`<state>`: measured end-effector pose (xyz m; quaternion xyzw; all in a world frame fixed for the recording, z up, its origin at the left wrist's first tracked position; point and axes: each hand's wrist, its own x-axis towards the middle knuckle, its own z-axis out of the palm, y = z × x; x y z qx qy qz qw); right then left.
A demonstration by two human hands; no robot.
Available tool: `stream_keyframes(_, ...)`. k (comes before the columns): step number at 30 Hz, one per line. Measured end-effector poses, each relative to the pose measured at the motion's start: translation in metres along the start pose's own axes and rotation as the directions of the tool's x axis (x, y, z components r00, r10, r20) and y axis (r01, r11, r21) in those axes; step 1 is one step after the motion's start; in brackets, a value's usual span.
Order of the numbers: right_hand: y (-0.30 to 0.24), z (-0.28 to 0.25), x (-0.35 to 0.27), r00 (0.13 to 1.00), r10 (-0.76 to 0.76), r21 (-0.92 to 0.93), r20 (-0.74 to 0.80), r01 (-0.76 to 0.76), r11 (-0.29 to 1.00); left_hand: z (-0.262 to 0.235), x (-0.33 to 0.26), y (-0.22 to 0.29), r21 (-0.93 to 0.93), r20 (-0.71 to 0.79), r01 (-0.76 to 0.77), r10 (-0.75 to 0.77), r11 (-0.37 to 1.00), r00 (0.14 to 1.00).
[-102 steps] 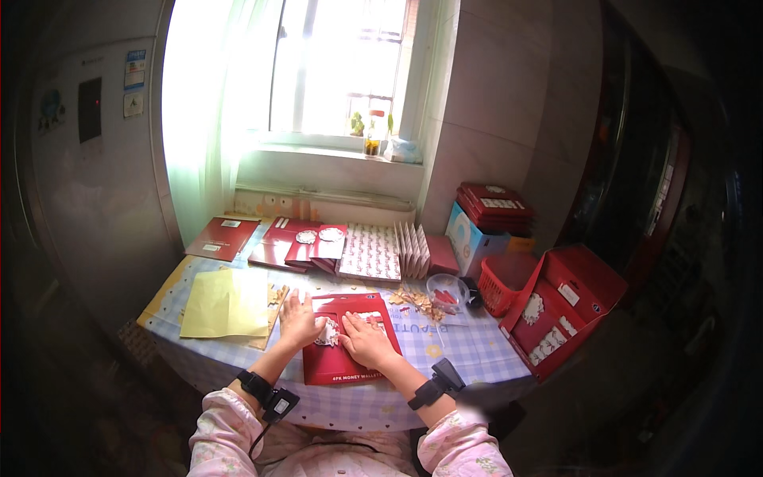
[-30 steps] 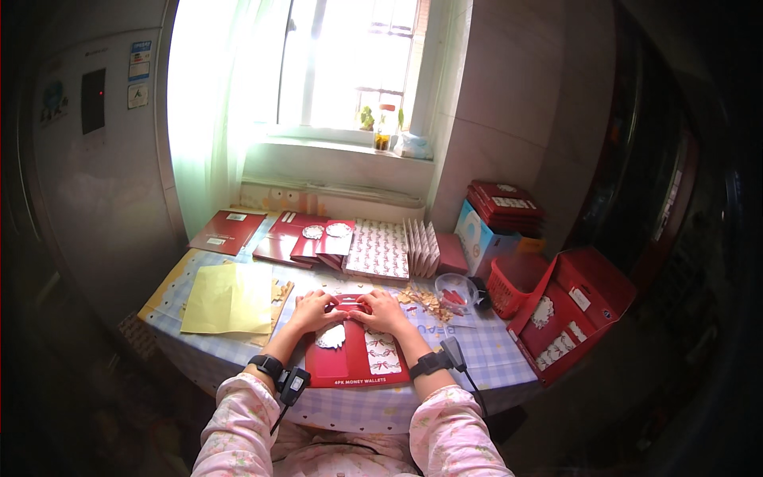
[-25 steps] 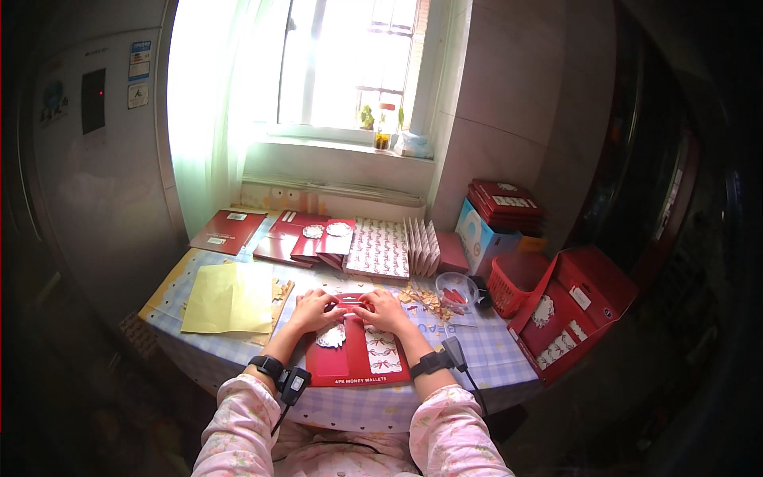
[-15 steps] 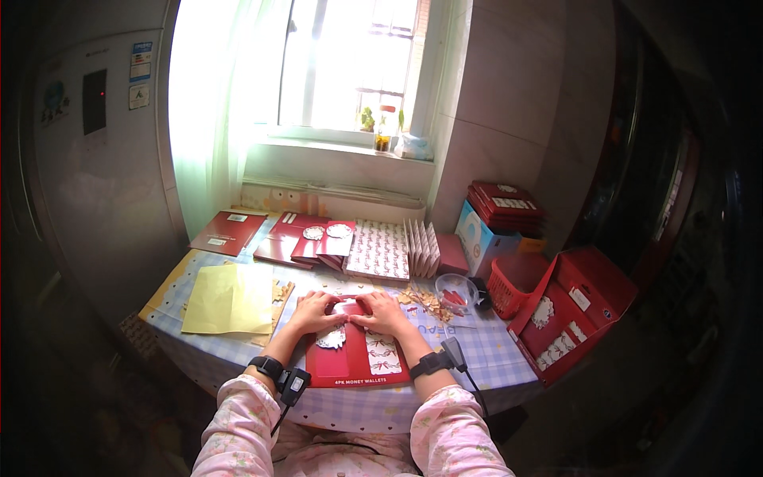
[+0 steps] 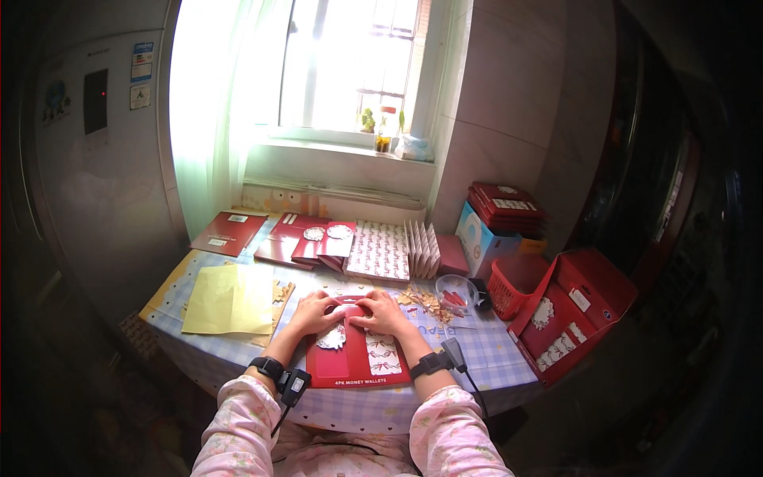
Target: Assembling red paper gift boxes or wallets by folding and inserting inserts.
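Observation:
A flat red card packet [image 5: 356, 359] lies on the checked tablecloth [image 5: 485, 362] in front of me. My left hand [image 5: 314, 312] and my right hand [image 5: 381, 312] rest side by side on its far end, fingers curled over a small pink envelope [image 5: 350, 304] at the top edge. A white scalloped paper cutout [image 5: 332, 338] and a white patterned insert [image 5: 383, 354] lie on the packet below my hands. Both wrists wear black bands with small devices.
A yellow sheet [image 5: 230, 298] lies to the left. Red packets [image 5: 290, 238] and a stack of patterned envelopes [image 5: 381, 250] sit behind. A clear plastic cup [image 5: 455, 290], a red basket [image 5: 517, 282], stacked red boxes [image 5: 509, 205] and an open red box [image 5: 576, 314] stand at the right.
Both hands slid from the packet's middle up to its far edge and closed together over the small pink envelope. Since a second ago they have barely moved.

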<state>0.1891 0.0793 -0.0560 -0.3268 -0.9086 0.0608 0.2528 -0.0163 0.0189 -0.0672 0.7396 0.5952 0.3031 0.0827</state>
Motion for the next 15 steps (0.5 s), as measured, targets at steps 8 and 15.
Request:
stream_keyframes(8,0.001,0.003,0.000,0.998,0.055,0.001,0.002,-0.055,0.998,0.008,0.002,-0.005,0.012,-0.050,0.022,-0.021,1.000,0.999)
stream_keyframes(15,-0.001,0.001,0.002,0.992,0.116,-0.034,0.044,-0.115,0.993,0.006,0.004,-0.005,0.078,0.007,0.075,-0.076,0.994,0.997)
